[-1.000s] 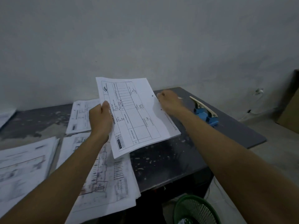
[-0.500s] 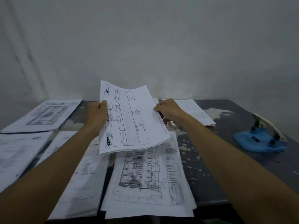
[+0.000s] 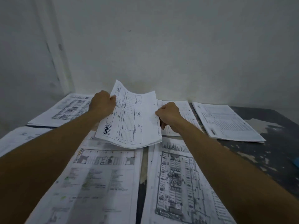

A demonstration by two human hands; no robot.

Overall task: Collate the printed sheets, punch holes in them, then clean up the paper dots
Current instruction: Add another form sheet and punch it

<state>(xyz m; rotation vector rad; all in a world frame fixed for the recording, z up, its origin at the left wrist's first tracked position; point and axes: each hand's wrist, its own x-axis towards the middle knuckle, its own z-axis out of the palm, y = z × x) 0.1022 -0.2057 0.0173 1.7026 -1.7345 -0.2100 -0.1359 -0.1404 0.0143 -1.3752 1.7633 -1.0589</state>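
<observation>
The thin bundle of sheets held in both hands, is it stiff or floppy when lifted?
Probably floppy: the held sheets sag in the middle between the left hand and the right hand. Likely light, since each hand only pinches an edge. The layered lower edge suggests the sheets could fan apart.

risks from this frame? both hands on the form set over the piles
1. The held form sheets sag between left hand and right hand; each grip pinches only an edge, so sheets may slide out of alignment.
2. They hang over the floor-plan pile; if set down here, sets may mix.
</observation>
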